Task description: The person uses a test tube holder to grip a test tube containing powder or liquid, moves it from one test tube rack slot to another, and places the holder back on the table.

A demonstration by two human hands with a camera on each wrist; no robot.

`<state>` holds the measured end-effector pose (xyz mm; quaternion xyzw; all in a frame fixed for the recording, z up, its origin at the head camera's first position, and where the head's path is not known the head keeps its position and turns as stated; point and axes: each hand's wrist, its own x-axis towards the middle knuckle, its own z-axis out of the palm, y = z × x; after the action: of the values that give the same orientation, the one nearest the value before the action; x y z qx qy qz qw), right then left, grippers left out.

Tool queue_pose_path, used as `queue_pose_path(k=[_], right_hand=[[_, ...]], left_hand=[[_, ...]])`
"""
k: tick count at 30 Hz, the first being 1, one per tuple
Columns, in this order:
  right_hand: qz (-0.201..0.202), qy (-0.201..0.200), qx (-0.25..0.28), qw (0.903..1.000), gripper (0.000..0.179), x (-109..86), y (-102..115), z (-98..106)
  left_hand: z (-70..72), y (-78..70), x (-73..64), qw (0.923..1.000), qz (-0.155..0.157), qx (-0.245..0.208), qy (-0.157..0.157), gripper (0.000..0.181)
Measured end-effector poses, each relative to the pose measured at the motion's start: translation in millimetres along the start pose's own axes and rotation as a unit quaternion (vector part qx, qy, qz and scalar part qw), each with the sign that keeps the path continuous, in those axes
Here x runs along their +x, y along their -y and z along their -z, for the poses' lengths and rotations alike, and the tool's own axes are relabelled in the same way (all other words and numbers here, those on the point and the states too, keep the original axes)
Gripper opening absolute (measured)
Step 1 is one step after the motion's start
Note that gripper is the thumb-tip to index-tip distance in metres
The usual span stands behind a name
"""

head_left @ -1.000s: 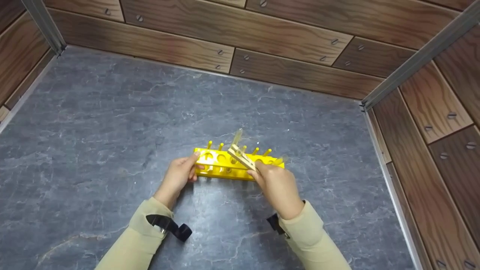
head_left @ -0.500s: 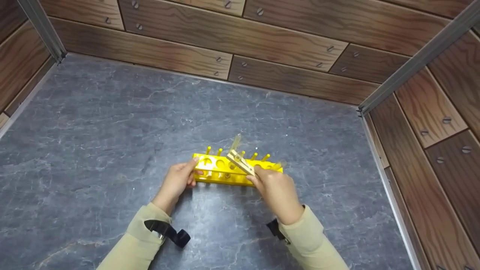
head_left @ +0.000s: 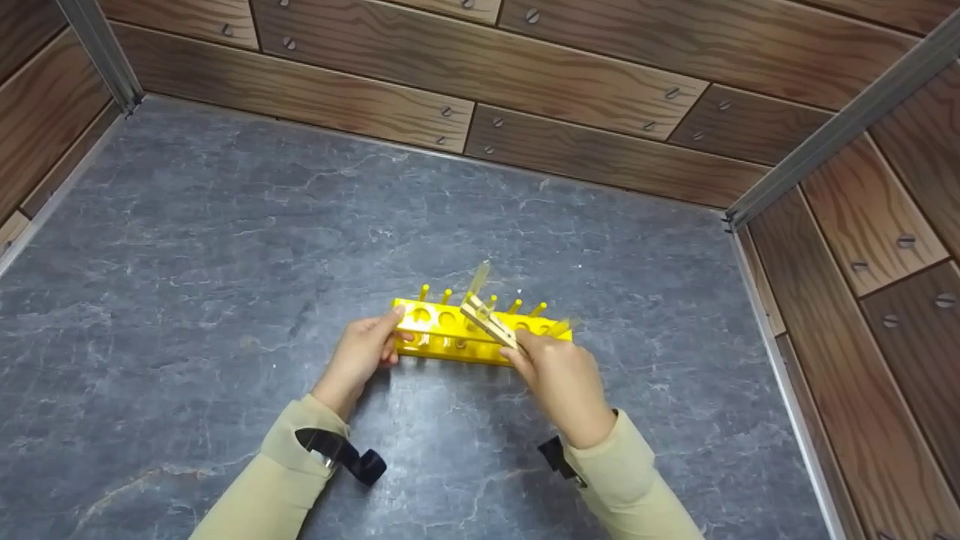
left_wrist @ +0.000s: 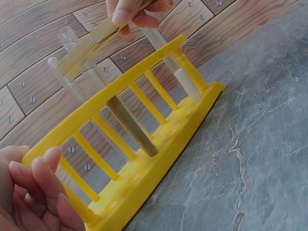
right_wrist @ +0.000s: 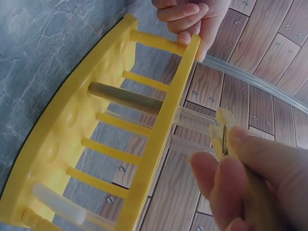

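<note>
A yellow test tube rack (head_left: 435, 332) stands on the grey surface. My left hand (head_left: 356, 360) grips its left end, thumb on the top bar. In my right hand (head_left: 566, 379) I hold a wooden test tube clamp (head_left: 489, 322) between thumb and fingers. The clamp's far end is at the upper part of a tube with olive-brown contents (left_wrist: 132, 127), which stands in the rack; whether it clasps the glass firmly I cannot tell. Close behind is a clear tube (left_wrist: 55, 65). Toward the right end stands a tube with white contents (left_wrist: 186, 84), partly hidden by the top bar.
Yellow pegs (head_left: 425, 292) rise along the rack's back edge. Wood-patterned panels (head_left: 360, 82) wall in the grey marbled surface (head_left: 247, 225) at the back and sides. Each wrist wears a black camera strap (head_left: 337, 450).
Hands, clamp and rack hold the same positions relative to each other. Only the head view shifts slightly.
</note>
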<state>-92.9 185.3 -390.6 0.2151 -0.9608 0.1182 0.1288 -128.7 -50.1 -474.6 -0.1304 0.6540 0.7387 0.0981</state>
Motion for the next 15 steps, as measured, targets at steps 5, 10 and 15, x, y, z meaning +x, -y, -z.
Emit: queue_pose_path(k=[5,10,15], right_hand=[[-0.007,0.005,0.005,1.0000,0.022,1.7,0,2],[-0.008,0.008,0.012,0.9999,0.023,1.0,0,4],[-0.006,0.008,0.017,0.9998,0.022,-0.2,0,3]], left_hand=[[-0.3,0.9,1.3,1.0000,-0.002,-0.001,0.000,0.041],[-0.4,-6.1,-7.5,0.9999,-0.007,0.003,0.010,0.040],[-0.6,-13.3,-14.9,0.9998,-0.003,0.015,0.016,0.039]])
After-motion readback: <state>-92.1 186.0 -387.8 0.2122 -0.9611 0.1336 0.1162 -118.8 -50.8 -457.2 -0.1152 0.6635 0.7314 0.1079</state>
